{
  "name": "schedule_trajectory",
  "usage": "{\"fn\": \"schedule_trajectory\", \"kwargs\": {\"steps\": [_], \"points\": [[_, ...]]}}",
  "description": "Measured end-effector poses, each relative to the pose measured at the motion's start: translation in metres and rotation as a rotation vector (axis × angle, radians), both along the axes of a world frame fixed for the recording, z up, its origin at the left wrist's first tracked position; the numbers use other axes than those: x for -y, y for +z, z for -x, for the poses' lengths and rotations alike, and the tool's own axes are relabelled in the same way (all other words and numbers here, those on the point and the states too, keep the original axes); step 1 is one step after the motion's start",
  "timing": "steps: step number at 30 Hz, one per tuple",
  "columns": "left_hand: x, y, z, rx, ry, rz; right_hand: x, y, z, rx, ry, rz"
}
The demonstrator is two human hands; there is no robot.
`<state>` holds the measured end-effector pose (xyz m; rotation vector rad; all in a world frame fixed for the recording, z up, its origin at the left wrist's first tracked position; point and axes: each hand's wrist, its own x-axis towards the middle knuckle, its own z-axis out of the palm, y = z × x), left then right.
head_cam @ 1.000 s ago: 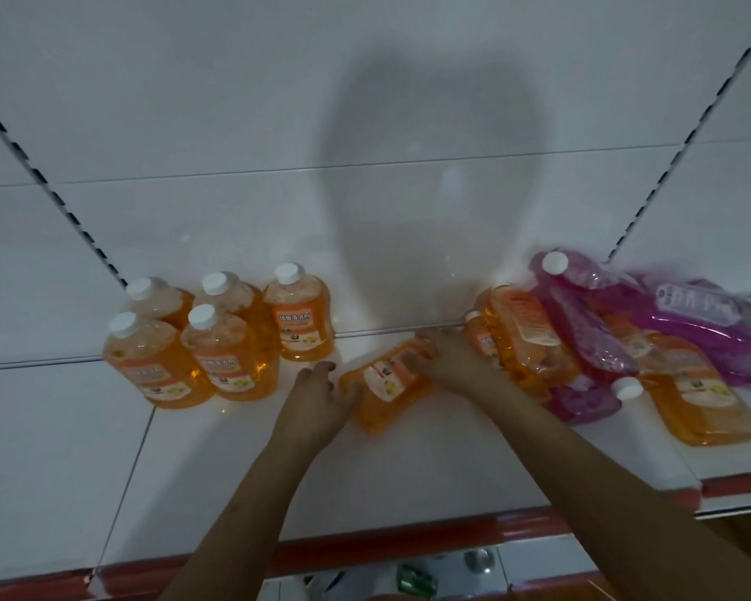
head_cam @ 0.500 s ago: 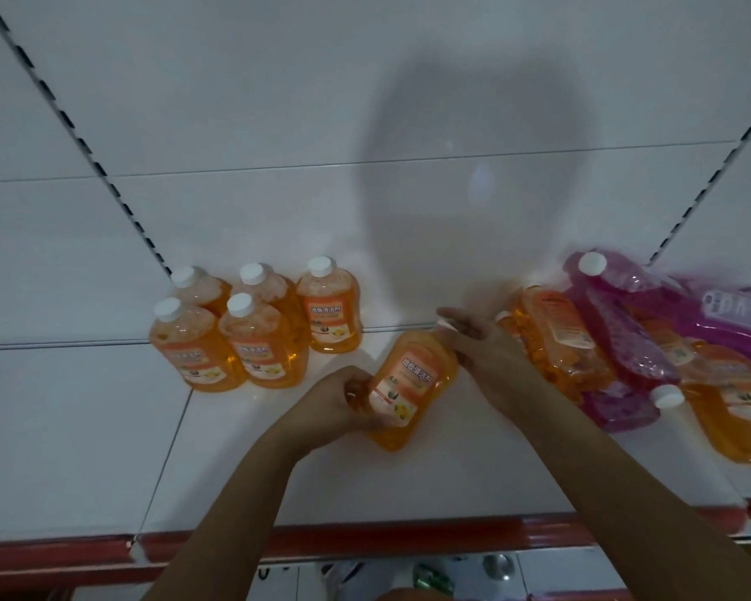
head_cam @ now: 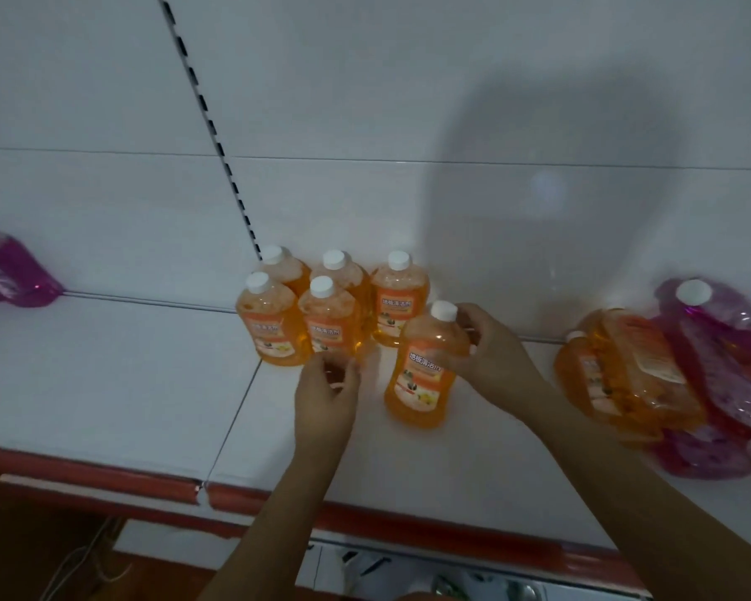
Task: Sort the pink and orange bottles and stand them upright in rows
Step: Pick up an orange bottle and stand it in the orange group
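An orange bottle (head_cam: 423, 370) with a white cap stands upright on the white shelf (head_cam: 118, 383), just right of the standing group. My right hand (head_cam: 493, 355) grips its shoulder from the right. My left hand (head_cam: 326, 394) hovers empty, fingers loosely curled, right in front of the group of several upright orange bottles (head_cam: 328, 327). Off to the right lies a pile with orange bottles (head_cam: 625, 375) on their sides and pink bottles (head_cam: 720, 353) under and behind them.
One pink bottle (head_cam: 5, 271) lies at the far left against the back panel. A slotted upright (head_cam: 209, 123) runs down the back wall. The shelf's red front edge (head_cam: 386, 520) lies close below my forearms, with dark floor and cables underneath.
The orange bottle went from lying tilted between both hands to standing upright. My left hand let go of it and drew left; my right hand still holds it. The view shifted left.
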<state>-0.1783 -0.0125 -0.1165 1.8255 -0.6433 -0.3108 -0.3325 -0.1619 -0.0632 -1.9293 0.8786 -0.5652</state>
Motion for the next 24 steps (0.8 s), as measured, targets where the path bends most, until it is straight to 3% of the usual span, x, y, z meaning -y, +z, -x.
{"fn": "schedule_trajectory", "kwargs": {"steps": [3,7,11,15,20,24], "points": [[-0.005,-0.001,-0.009,-0.050,0.110,0.048,-0.009,0.012,-0.023,0.009,0.054,0.134],[-0.005,0.004,-0.001,-0.120,-0.009,0.047,-0.008,0.012,-0.049,0.051,0.112,0.236],[-0.002,0.009,0.008,-0.114,-0.111,-0.040,-0.002,-0.002,-0.063,-0.064,0.119,0.501],[-0.002,0.008,0.008,-0.098,-0.148,-0.098,0.004,-0.007,-0.063,-0.076,0.033,0.530],[-0.003,0.001,0.007,-0.101,-0.171,-0.111,0.007,-0.007,-0.063,-0.032,0.165,0.597],[0.000,-0.003,0.012,-0.114,-0.183,-0.136,0.009,-0.005,-0.062,-0.107,0.079,0.712]]}}
